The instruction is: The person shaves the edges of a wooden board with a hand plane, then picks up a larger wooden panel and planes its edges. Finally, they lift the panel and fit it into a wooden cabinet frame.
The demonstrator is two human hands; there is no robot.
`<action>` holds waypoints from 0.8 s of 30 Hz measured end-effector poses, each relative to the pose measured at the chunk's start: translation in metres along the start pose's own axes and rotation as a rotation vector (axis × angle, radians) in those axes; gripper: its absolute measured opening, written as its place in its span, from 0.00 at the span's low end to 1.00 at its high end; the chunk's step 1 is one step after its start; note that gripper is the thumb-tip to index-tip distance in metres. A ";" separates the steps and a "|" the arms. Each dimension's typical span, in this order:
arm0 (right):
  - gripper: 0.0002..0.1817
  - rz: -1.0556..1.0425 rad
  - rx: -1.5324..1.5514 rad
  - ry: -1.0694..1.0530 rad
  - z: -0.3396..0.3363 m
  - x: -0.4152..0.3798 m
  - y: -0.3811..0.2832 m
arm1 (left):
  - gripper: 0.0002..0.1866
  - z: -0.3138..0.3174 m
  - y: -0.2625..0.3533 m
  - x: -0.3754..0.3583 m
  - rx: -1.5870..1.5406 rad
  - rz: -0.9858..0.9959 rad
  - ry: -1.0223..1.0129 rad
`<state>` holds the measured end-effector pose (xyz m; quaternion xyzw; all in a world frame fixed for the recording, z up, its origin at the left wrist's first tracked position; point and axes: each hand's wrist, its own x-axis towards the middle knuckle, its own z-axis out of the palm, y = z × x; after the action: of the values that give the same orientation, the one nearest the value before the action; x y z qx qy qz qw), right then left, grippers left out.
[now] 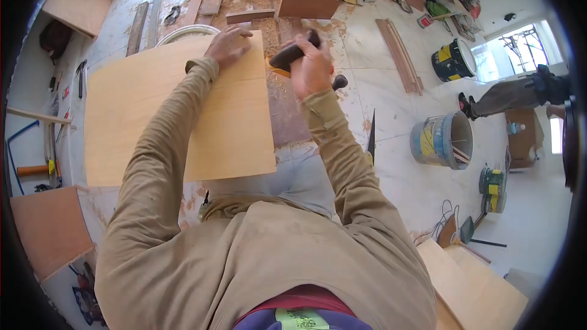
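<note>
My left hand (pixel 228 47) rests near the far right corner of a pale plywood board (pixel 147 104), fingers stretched toward its right edge. Just past that edge, my right hand (pixel 312 72) is wrapped around a dark-bodied hand tool (pixel 288 57) with an orange-yellow part underneath. A dark rounded knob (pixel 340 82) shows on the right side of this hand; the rest of the tool is hidden by my fingers. Below the tool lies a brown plank (pixel 290 116). The board lies in front of me, partly over a pale round bucket rim (pixel 186 32).
A handsaw (pixel 372 137) lies on the floor to my right, near a grey-blue bucket (pixel 425 140) holding offcuts. Beyond are a black bucket (pixel 449 62), wood strips (pixel 398 55) and a person's leg (pixel 507 95). Offcuts (pixel 309 5) and shavings cover the floor ahead.
</note>
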<state>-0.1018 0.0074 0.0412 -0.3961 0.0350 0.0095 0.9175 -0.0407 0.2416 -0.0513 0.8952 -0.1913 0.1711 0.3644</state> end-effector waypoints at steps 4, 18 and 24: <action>0.19 -0.264 -0.276 0.097 0.051 0.039 0.019 | 0.16 0.029 -0.036 0.023 -0.149 0.061 -0.032; 0.04 0.072 -0.549 -0.083 0.005 -0.064 -0.092 | 0.20 0.019 -0.026 0.023 0.482 -0.351 -0.191; 0.19 0.073 -0.062 0.214 -0.044 -0.116 -0.081 | 0.29 0.044 -0.079 0.040 0.567 -0.265 -0.170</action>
<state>-0.2166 -0.0785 0.0785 -0.4216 0.1469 0.0015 0.8948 0.0388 0.2540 -0.1093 0.9892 -0.0477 0.0933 0.1021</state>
